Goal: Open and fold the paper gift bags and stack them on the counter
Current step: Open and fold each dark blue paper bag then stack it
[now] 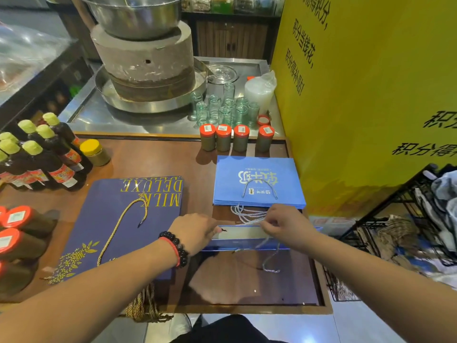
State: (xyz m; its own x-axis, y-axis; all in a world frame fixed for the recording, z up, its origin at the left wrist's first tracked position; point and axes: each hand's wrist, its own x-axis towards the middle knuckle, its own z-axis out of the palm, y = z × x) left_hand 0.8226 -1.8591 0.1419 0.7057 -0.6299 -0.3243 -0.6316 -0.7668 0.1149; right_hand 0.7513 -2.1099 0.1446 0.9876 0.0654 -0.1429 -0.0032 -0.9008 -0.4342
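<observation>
Both hands pinch one light-blue gift bag [243, 237] just before the blue bag stack [258, 181]: left hand [195, 231], right hand [284, 225].

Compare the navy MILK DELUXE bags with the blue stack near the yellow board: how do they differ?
The navy MILK DELUXE bags are dark with gold lettering and a gold cord handle; the blue stack is brighter blue with white print and pale cord. The navy bags look larger and lie to the left; the blue stack lies further back to the right, just beyond the right hand. Both lie flat on the wooden counter, print upside down to the camera.
</observation>
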